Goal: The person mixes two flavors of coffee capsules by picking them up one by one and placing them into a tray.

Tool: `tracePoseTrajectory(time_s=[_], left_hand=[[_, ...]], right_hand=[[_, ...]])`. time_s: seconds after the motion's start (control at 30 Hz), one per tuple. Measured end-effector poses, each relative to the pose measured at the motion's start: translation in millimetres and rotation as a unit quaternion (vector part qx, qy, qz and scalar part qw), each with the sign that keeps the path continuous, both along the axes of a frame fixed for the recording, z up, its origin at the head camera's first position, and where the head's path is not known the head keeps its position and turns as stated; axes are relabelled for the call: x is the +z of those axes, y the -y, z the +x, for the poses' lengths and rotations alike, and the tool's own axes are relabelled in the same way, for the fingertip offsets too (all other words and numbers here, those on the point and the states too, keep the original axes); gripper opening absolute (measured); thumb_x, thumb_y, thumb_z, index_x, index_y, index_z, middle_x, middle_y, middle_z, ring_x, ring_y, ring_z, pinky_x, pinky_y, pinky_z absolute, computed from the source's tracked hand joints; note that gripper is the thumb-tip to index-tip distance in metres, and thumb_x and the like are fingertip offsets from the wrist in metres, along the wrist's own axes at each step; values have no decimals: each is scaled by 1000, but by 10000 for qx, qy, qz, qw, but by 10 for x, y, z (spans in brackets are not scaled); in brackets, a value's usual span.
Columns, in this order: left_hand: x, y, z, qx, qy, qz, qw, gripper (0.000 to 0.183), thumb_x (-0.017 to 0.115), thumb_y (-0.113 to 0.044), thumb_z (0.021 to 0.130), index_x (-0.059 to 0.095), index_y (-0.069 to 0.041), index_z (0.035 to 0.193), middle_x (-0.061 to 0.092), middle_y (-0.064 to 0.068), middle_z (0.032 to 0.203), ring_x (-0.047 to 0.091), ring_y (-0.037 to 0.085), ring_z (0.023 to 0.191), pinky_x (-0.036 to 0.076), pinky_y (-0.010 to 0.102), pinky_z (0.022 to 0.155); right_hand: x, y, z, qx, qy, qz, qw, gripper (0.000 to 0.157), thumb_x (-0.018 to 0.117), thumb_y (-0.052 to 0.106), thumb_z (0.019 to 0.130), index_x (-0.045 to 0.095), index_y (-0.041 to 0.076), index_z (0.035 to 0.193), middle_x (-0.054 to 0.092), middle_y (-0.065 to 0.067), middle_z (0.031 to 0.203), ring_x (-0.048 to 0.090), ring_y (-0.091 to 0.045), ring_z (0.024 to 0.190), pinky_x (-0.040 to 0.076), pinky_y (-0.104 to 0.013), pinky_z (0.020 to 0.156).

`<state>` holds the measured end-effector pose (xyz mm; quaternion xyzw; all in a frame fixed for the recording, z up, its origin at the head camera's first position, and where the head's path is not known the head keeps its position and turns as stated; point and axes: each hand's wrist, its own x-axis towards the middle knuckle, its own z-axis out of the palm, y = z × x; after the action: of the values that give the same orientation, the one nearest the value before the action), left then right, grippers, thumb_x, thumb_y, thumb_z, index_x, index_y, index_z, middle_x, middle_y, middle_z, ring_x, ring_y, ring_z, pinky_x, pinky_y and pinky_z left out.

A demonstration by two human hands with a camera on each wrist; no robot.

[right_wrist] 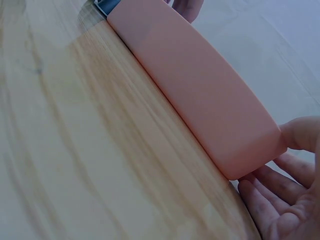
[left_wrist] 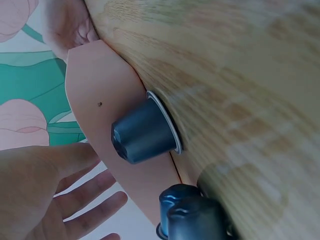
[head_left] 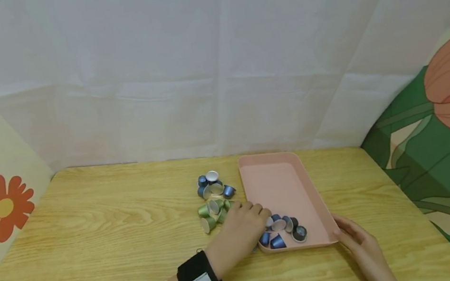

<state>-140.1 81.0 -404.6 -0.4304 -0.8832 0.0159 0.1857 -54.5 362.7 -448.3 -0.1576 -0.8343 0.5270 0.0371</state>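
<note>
A shallow pink tray (head_left: 274, 181) lies on the table, with several blue and dark coffee capsules (head_left: 277, 242) at its near end. Over the tray's left edge reaches my left hand (head_left: 239, 227); in the left wrist view its fingers (left_wrist: 90, 205) are spread loosely, and no capsule shows between them. Outside the tray wall, dark capsules (left_wrist: 145, 130) lie on the table below that hand, mostly hidden from the head view. My right hand (head_left: 361, 246) holds the near right corner of the tray, thumb at the rim and fingers (right_wrist: 285, 185) against the side.
Left of the tray, several green capsules (head_left: 206, 223) lie in a heap. Just behind them is a group of blue capsules (head_left: 228, 191), some with pale lids up. A white cloth (head_left: 169, 110) hangs along the table's back edge; printed panels flank both sides.
</note>
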Motion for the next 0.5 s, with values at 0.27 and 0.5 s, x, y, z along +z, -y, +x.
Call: tracePoseTrajectory(time_s=[0.27, 0.5], left_hand=[[54, 7, -24, 263, 245, 23, 9993, 27, 74, -21, 89, 71, -21, 116, 69, -4, 106, 63, 14, 95, 50, 29, 81], [114, 97, -112, 610, 621, 585, 9945, 28, 71, -33, 93, 70, -21, 118, 69, -3, 112, 64, 15, 101, 51, 31, 85]], right_hand=[[-17, 7, -4, 17, -267, 21, 9996, 58, 57, 36, 101, 45, 0, 145, 50, 35, 115, 44, 22, 106, 38, -3, 88], [-30, 18, -6, 59, -559, 45, 9984, 54, 57, 30, 102, 46, -4, 143, 52, 34, 115, 46, 21, 107, 39, -4, 88]])
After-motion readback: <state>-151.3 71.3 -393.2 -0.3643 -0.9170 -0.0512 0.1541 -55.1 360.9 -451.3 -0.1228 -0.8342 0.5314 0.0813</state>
